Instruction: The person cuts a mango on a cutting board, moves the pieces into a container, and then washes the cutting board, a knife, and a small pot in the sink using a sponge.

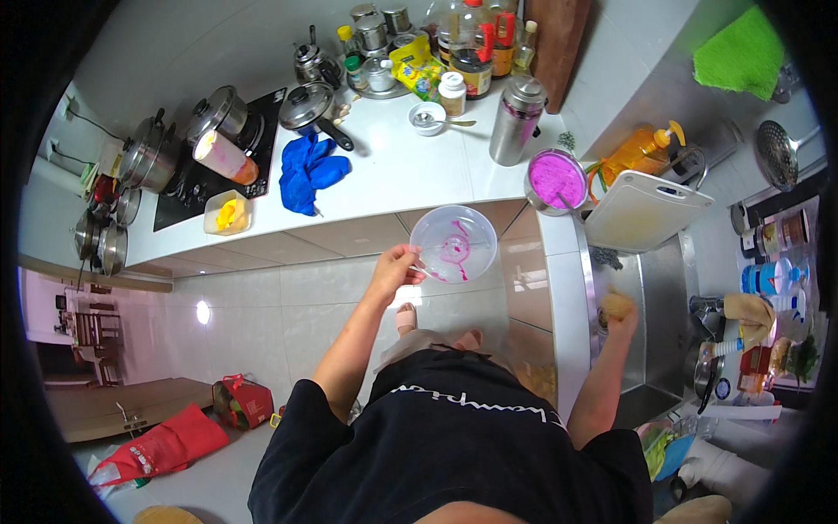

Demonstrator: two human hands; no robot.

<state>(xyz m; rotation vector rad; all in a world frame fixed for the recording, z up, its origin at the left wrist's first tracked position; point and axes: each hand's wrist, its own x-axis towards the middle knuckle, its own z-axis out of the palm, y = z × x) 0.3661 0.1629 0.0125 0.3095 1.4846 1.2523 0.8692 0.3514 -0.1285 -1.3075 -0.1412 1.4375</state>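
Observation:
My left hand (397, 270) grips the rim of a clear plastic bowl (481, 245), which has pink smears inside and hangs over the floor in front of the counter. A thin light utensil or handle lies near my fingers; what it is I cannot tell. Over the sink (645, 308), my right hand (622, 322) holds a tan scrubber or sponge (617, 304). A metal pot of pink liquid (556, 177), with a utensil standing in it, sits at the counter's corner. Beside it, a white cutting board (645, 213) leans at the sink's far edge.
The counter holds a steel flask (517, 124), a small white bowl with a spoon (425, 121), a blue cloth (308, 173) and a lidded pan (306, 108). Pots and a pink-stained container (222, 157) stand at the black cooktop (190, 196). Red bags (163, 445) lie on the floor.

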